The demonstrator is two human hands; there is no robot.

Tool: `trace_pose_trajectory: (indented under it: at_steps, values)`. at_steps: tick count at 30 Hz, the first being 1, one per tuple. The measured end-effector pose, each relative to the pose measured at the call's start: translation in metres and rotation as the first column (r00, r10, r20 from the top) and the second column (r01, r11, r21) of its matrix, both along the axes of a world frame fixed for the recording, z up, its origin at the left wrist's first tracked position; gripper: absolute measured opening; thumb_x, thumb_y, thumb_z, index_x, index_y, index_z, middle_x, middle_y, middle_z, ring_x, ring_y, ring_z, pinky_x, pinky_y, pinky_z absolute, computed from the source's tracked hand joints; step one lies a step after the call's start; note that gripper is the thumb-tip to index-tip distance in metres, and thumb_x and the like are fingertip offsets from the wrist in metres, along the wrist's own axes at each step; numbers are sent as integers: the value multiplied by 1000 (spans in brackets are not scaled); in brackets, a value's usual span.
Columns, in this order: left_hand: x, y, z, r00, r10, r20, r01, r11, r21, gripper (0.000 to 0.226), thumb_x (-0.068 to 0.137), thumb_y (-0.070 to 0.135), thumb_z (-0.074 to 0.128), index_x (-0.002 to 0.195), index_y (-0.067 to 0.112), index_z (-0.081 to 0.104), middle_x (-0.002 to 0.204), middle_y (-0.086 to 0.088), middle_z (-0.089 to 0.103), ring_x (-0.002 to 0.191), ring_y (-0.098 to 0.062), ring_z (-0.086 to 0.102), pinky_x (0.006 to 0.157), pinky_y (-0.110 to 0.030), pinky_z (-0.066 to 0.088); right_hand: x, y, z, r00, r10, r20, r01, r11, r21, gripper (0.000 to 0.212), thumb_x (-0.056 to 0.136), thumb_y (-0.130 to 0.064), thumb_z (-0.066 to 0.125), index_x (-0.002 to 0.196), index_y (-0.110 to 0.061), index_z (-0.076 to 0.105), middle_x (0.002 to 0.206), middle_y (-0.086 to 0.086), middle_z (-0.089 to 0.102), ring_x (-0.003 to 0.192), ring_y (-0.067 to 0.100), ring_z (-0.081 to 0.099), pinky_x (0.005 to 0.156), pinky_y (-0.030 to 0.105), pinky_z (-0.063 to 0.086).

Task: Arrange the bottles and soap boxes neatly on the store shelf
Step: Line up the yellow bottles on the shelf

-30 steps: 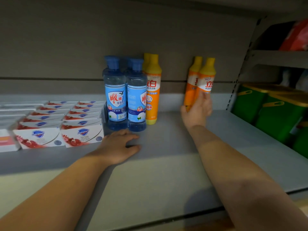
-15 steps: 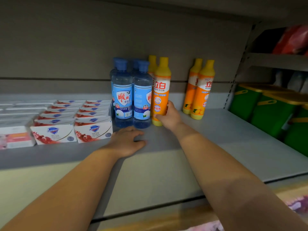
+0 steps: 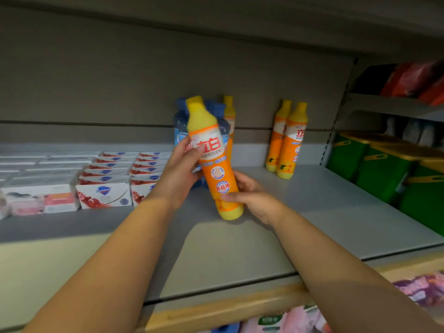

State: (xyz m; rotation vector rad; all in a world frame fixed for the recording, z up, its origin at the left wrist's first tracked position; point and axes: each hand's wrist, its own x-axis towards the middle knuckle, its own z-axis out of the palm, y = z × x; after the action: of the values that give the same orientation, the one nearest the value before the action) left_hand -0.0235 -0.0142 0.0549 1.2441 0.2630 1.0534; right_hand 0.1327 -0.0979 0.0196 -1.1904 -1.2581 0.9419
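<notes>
As fingers [image 3: 227,197] grip it, bottle [image 3: 214,167] leans — cap [image 3: 194,103] up-left.

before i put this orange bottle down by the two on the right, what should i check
1. Grip: left hand and right hand both hold the orange bottle: ok.
2. Bottle upright: it tilts, cap leaning left: not ok.
3. Bare room on the shelf beside the orange pair: ok.
4. Orange pair standing upright: ok.
5. Label facing the front: ok.
6. Cap shut tight: cannot tell, too blurred.
</notes>
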Motion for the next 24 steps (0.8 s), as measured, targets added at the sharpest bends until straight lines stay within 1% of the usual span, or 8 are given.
trace_pose_trajectory:
  at_steps: [3,6,8,11,15,20,22,24]
  values:
    - [-12,-4,10,980,7,197,1,999,-38,38,76,26,63,113,21,55,97,2,72,90,-16,70,71,-32,56,-12,6,1,998,35,55,-34,999,-19,63,72,1,72,121,-31,52,112,-10,65,99,7,65,81,25,54]
    - [-18,-3,12,938,158,307,-101,976,-195,42,79,24,65,119,18,53,101,-2,68,93,-17,67,78,-36,56,-24,12,-6,980,-183,-82,189,979,72,61,69,-19,77,121,-36,51,118,-4,61,106,13,61,87,33,53]
    - [-20,1,13,903,195,382,-65,942,-328,45,89,24,60,131,14,47,108,-7,64,99,-21,65,86,-41,55,-28,13,-10,948,-289,-134,307,942,138,57,60,-35,77,112,-40,54,120,-5,58,109,15,59,86,35,54]
    - [-19,3,11,898,187,399,-3,908,-418,46,92,31,56,133,11,47,116,-14,62,108,-26,63,93,-48,51,-30,12,-13,936,-267,-231,323,911,255,56,59,-27,78,109,-36,56,117,-4,60,107,16,61,78,34,57]
    - [-20,4,12,933,-10,360,135,936,-326,39,86,33,59,118,11,56,102,-11,71,99,-25,68,81,-46,56,-20,2,-10,907,-258,-332,357,890,283,54,58,-30,77,107,-34,58,97,-14,67,87,6,67,59,22,53]
    - [-28,11,11,947,-180,267,207,976,-74,50,79,11,59,126,25,51,112,-7,67,106,-25,65,82,-45,55,-9,-4,-3,742,-353,-570,451,892,36,20,84,-44,58,93,-26,55,70,-6,62,48,2,57,40,15,42]
    - [-31,14,9,949,-244,200,247,969,8,57,78,4,60,129,27,50,119,-10,63,110,-28,63,85,-48,54,-6,-4,-3,710,-359,-605,446,895,-7,19,89,-44,53,90,-26,53,59,-9,60,42,1,52,38,13,37]
    - [-32,17,8,957,-232,174,234,972,7,54,78,2,61,127,21,51,121,-13,61,111,-29,62,84,-48,54,-6,-6,-1,698,-345,-627,460,888,23,16,87,-42,56,91,-27,53,66,-6,60,44,1,54,39,14,39]
